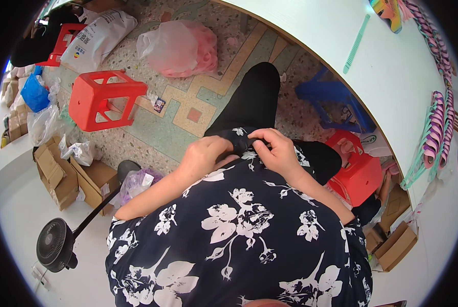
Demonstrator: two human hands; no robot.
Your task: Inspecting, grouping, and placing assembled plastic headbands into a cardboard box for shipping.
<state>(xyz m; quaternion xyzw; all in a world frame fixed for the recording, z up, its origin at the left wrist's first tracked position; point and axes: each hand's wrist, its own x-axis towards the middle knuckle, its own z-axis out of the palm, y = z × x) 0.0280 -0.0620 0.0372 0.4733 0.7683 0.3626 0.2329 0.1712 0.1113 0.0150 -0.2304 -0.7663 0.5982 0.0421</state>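
Observation:
Over my lap, my left hand (207,154) and my right hand (277,152) are close together, fingers bent inward. Between them is a gathered piece of dark cloth (241,137) with a small white flower print, like that of my navy floral top (244,220). My right thumb and forefinger pinch its right side. The fingers of my left hand are closed on its left side. Whether something small and black sits inside the folds, I cannot tell. My black-trousered leg (252,97) stretches out beyond the hands.
At the right stands a white table (387,77) with a mint-green strip (357,43) and pink-and-black braided bands (433,130). Red stools (93,100), a blue stool (336,100), a pink-filled plastic bag (180,48), cardboard boxes (57,174) and a black fan (56,244) surround me.

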